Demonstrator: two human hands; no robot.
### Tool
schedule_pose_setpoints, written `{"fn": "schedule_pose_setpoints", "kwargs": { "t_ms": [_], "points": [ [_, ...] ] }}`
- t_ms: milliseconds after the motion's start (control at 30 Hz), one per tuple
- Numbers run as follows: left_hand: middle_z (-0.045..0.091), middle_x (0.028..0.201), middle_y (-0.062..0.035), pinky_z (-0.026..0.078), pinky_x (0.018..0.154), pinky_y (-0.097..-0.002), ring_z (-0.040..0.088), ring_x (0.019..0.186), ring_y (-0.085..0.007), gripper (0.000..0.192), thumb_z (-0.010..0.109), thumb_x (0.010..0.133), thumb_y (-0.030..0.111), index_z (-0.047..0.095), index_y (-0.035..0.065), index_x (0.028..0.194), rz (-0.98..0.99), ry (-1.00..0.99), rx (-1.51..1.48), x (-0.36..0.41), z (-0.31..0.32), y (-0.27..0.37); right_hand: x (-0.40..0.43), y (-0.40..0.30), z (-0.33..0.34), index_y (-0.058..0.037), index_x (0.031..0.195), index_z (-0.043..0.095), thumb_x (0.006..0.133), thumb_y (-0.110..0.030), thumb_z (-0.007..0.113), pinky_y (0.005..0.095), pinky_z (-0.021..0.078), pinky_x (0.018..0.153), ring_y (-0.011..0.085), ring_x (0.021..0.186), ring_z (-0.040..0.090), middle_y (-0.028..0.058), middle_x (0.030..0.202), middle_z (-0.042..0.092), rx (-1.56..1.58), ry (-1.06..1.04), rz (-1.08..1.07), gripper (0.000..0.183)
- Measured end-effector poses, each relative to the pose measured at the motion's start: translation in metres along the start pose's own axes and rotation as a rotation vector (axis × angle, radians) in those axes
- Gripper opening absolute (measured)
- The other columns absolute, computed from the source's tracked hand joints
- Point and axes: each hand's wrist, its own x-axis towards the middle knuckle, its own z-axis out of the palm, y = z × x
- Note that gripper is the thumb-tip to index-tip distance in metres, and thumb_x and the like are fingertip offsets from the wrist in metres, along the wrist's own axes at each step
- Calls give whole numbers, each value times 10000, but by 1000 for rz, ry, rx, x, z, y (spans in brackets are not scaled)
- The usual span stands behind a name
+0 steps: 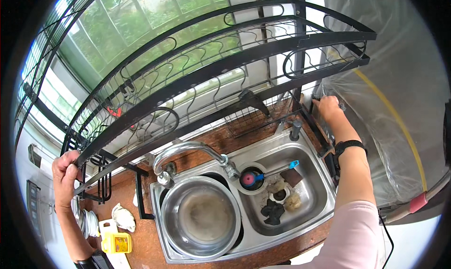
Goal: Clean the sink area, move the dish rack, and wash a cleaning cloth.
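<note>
A black metal over-sink dish rack [208,73] spans the area above the sink. My left hand [67,173] grips its left end, thumb and fingers around the frame. My right hand [328,108] is at the far right, beside the rack's right upright. A small grey, shiny scrap, perhaps a wire scourer, shows past its fingers; what the hand grips is hidden. Below is a double-bowl steel sink [326,198]. A large metal basin [169,216] with cloudy water sits in its left bowl, under a curved chrome faucet [197,146].
In the right bowl lie a blue-handled brush [278,170], a black cloth [273,210] and a tan scrubber [293,202]. A yellow bottle [118,242], a white cloth [123,218] and stacked dishes [91,223] stand left. Plastic sheeting [394,128] hangs over a large appliance at right.
</note>
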Motion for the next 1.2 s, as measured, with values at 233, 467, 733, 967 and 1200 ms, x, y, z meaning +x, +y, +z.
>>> {"fn": "schedule_pose_setpoints", "kwargs": {
  "t_ms": [233, 467, 733, 967, 1200],
  "points": [
    [436, 595, 31, 310, 434, -173, 401, 466, -36, 336, 469, 877, 243, 561, -3, 1087, -2, -128, 71, 0, -23, -26, -20, -1, 4, -227, 1089, 596, 865, -197, 426, 464, 513, 594, 232, 851, 638, 37, 966, 647, 74, -1, -20, 282],
    [436, 617, 40, 321, 488, -186, 392, 517, -40, 331, 494, 876, 259, 564, -4, 1064, 19, -80, 14, 10, 4, -5, -73, 19, 44, -149, 1023, 641, 801, -191, 526, 447, 530, 650, 249, 883, 633, 46, 1010, 641, 149, -66, 64, 254],
    [421, 600, 39, 299, 458, -207, 376, 501, -46, 305, 510, 840, 213, 587, -39, 994, 94, -115, 15, 5, 13, 14, -168, 0, 23, -125, 921, 678, 796, -173, 520, 367, 517, 706, 243, 852, 637, 84, 937, 654, 208, -69, 61, 207],
    [417, 551, 4, 325, 461, -239, 406, 468, -87, 340, 523, 847, 306, 598, -15, 931, 205, -83, 185, 2, 8, 18, -169, 11, -44, -138, 1214, 459, 832, -248, 495, 450, 491, 648, 341, 730, 616, 175, 790, 631, 638, 464, 230, 400],
    [461, 561, 13, 350, 451, -225, 443, 469, -71, 363, 535, 827, 333, 599, -20, 874, 45, -112, 79, 2, 7, 32, -74, 16, -121, -95, 1207, 460, 818, -279, 509, 487, 459, 689, 426, 759, 564, 228, 814, 606, 1026, 795, 381, 434]
  ]
}}
